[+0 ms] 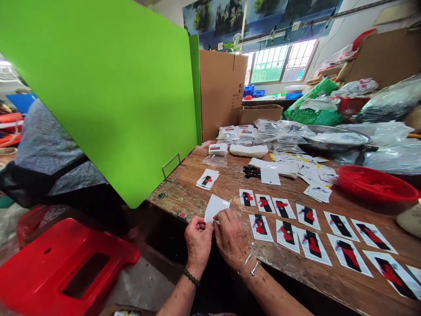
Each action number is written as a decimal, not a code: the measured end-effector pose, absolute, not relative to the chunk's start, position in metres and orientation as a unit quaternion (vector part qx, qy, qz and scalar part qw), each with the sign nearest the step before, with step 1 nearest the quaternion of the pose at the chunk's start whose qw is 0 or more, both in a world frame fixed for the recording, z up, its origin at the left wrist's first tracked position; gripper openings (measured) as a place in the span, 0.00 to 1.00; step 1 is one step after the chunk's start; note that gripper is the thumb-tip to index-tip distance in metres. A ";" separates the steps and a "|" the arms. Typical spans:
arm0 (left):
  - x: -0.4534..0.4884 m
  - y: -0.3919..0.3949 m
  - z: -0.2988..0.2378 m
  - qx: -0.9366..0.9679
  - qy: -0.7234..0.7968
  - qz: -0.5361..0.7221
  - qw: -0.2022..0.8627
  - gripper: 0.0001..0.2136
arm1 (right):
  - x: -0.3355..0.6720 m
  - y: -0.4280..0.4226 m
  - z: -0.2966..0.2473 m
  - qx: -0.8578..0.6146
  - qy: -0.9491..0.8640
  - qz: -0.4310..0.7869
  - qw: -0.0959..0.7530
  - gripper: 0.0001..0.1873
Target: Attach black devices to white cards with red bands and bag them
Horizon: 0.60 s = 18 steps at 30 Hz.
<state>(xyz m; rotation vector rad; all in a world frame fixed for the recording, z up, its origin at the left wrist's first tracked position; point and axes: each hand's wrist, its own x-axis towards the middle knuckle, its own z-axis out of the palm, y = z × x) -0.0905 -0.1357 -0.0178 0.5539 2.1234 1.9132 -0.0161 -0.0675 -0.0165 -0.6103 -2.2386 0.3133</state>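
A small white card or packet (215, 207) with a shiny corner stands tilted at the table's near edge. My left hand (198, 240) is closed, its thumb and fingers pinching the lower left of it. My right hand (231, 236) is closed on its lower right edge, fingers bent over it, almost touching the left. The fingertips partly hide what lies between them. To the right, white printed cards (285, 231) lie in two rows, each bearing a black and red piece. A short stack of similar cards (208, 179) lies beyond my left hand.
A green panel (131, 101) rises on the left beside a metal bookend (173, 168). Farther back are bagged packs (235, 132), black pieces (251, 171) and loose printed cards (317, 171). A red basin (378, 184) stands right; a red stool (39, 259) is below left, near a seated person (55, 140).
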 end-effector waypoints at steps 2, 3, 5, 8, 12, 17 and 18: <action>-0.080 -0.136 -0.017 0.189 0.685 0.687 0.151 0.08 | -0.016 -0.058 -0.013 -0.269 -0.871 0.142 0.385 0.07; -0.074 -0.137 -0.017 0.183 0.661 0.705 0.181 0.09 | -0.016 -0.052 -0.013 -0.284 -0.862 0.158 0.389 0.09; -0.065 -0.141 -0.013 0.159 0.596 0.739 0.270 0.10 | -0.015 -0.043 -0.014 -0.291 -0.847 0.198 0.399 0.09; -0.061 -0.146 0.000 0.117 0.463 0.771 0.422 0.12 | -0.011 -0.036 -0.017 -0.248 -0.832 0.260 0.422 0.08; -0.072 -0.138 0.021 -0.015 0.342 0.793 0.504 0.10 | -0.006 -0.045 -0.010 -0.184 -0.823 0.290 0.453 0.07; -0.077 -0.120 0.032 -0.137 0.342 0.786 0.498 0.05 | -0.004 -0.061 0.000 -0.203 -0.835 0.229 0.457 0.09; -0.076 -0.117 0.032 -0.140 0.345 0.784 0.497 0.04 | -0.004 -0.063 0.000 -0.208 -0.839 0.224 0.450 0.11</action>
